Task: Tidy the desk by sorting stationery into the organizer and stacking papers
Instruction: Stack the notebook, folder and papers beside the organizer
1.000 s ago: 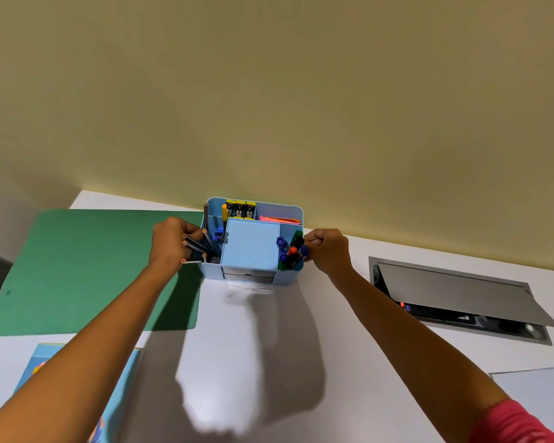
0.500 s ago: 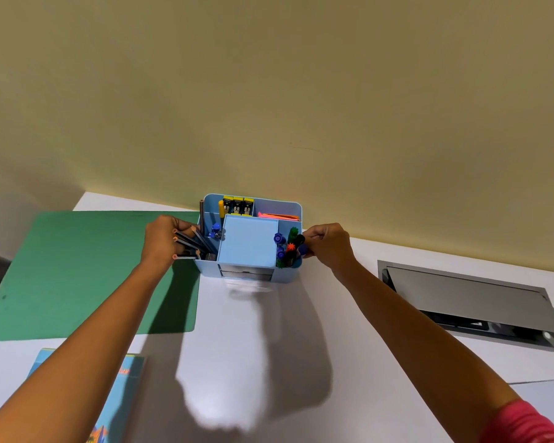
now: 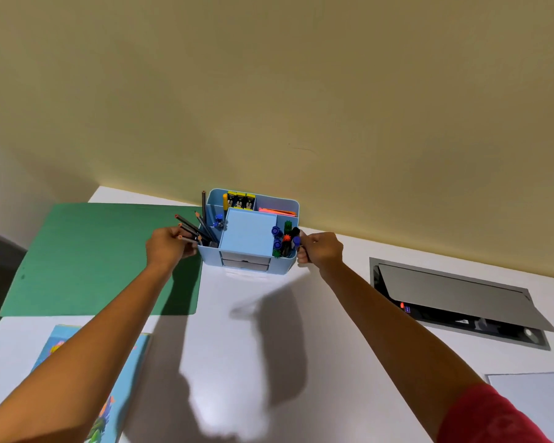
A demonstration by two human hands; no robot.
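Boxy pale-blue plastic organizer (image 3: 248, 233) at table's (image 3: 237, 334) far edge, left hand (image 3: 165, 247) clasping slim pencils (image 3: 189, 226), right hand (image 3: 321, 251) curled against its wall, grip unclear

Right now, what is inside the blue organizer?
In the organizer, pencils lean at left, markers stand at right, yellow-black packs and pink-orange notes sit at the back. A flat blue top covers the centre; the closed front drawers hide their contents.

Organizer (image 3: 210, 257) at back of desk (image 3: 224, 298), against wall (image 3: 301, 91). Mat (image 3: 87, 260) left of it; booklet (image 3: 111, 420) before mat. Cable hatch (image 3: 454, 295) right; sheet (image 3: 538, 401) before hatch.
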